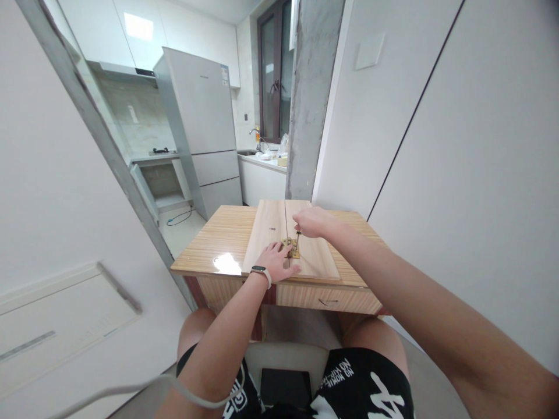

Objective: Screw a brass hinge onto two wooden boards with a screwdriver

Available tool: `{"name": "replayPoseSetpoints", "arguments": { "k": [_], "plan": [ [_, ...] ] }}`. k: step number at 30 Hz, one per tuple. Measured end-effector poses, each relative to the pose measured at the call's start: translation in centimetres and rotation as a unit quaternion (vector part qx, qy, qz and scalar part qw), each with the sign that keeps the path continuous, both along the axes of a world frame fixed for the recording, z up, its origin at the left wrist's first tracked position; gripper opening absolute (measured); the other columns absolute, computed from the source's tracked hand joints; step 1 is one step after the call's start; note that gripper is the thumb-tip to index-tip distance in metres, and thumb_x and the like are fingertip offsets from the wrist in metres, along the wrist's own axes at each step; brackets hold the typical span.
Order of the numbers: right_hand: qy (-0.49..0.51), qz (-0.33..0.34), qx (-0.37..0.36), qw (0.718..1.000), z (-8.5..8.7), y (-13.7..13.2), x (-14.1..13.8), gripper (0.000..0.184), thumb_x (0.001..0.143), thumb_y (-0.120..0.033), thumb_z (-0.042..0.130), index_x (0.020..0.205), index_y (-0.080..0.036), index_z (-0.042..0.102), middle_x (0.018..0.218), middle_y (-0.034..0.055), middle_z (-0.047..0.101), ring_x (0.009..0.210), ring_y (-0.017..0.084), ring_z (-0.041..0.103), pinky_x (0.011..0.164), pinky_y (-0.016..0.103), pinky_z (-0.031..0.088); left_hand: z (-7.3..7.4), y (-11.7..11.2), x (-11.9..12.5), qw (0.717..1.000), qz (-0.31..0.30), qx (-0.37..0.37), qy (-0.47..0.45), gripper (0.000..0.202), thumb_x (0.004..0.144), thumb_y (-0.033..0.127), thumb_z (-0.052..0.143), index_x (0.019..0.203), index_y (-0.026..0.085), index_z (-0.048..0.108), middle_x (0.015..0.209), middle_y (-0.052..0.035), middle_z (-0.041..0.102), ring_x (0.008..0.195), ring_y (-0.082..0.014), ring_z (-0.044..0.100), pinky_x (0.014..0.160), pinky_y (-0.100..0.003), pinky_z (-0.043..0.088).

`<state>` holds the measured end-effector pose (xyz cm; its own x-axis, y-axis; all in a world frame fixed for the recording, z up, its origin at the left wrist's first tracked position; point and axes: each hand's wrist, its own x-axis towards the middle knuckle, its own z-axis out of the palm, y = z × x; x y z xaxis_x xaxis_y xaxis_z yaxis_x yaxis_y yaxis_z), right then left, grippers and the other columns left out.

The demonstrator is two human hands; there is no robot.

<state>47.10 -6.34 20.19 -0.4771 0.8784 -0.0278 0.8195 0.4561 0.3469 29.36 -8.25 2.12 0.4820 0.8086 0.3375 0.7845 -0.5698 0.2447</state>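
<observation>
Two light wooden boards [268,233] lie side by side on a small wooden table [218,244], joined at their seam by a brass hinge [292,245]. My left hand [276,262], with a watch band on its wrist, lies on the left board, its fingers spread and touching the hinge. My right hand [311,222] hovers just above the hinge with its fingers pinched on a thin tool that points down at the hinge; it looks like a small screwdriver.
The table has a drawer [327,299] at its front edge. A grey concrete pillar [312,99] and white wall panels stand behind it. To the left is a kitchen with a fridge [203,128] and a sink counter [262,160]. A white cable [131,391] trails over my lap.
</observation>
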Motion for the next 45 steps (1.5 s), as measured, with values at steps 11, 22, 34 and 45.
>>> {"name": "replayPoseSetpoints", "arguments": {
  "k": [11, 22, 34, 45],
  "plan": [
    [0.009, -0.057, -0.007, 0.998, 0.1, -0.1, -1.0, 0.038, 0.100, -0.042, 0.055, 0.123, -0.016, 0.071, 0.120, 0.0212, 0.072, 0.116, 0.031, 0.068, 0.092, 0.039, 0.051, 0.0, 0.0, 0.0, 1.000, -0.004, 0.004, -0.009, 0.084, 0.087, 0.082, 0.049, 0.152, 0.028, 0.049, 0.153, -0.0132, 0.050, 0.140, -0.0376, 0.043, 0.116, -0.056, 0.037],
    [-0.051, 0.109, 0.043, 0.992, -0.5, -0.6, 0.7, 0.025, 0.102, -0.026, 0.052, 0.116, -0.016, 0.070, 0.121, 0.0183, 0.065, 0.110, 0.028, 0.066, 0.085, 0.033, 0.048, 0.0, 0.1, -0.1, 1.000, -0.002, -0.004, -0.009, 0.085, 0.087, 0.083, 0.049, 0.153, 0.029, 0.048, 0.153, -0.0131, 0.051, 0.142, -0.0386, 0.041, 0.119, -0.057, 0.034],
    [-0.025, 0.032, 0.010, 0.999, -0.4, 0.0, -0.4, 0.033, 0.101, -0.031, 0.049, 0.112, -0.015, 0.076, 0.120, 0.0199, 0.071, 0.110, 0.030, 0.069, 0.088, 0.038, 0.051, 0.1, 0.0, 0.0, 1.000, 0.000, 0.000, -0.003, 0.086, 0.087, 0.083, 0.048, 0.153, 0.028, 0.048, 0.153, -0.0138, 0.049, 0.142, -0.0379, 0.041, 0.118, -0.056, 0.035],
    [-0.023, -0.008, -0.013, 1.000, 0.0, 0.0, -0.7, 0.033, 0.098, -0.033, 0.056, 0.123, -0.014, 0.068, 0.121, 0.0203, 0.070, 0.109, 0.031, 0.070, 0.084, 0.037, 0.053, -0.4, 0.2, -0.1, 1.000, -0.003, 0.012, -0.007, 0.085, 0.087, 0.083, 0.048, 0.152, 0.028, 0.049, 0.151, -0.0135, 0.051, 0.140, -0.0379, 0.043, 0.116, -0.056, 0.037]
  ]
}}
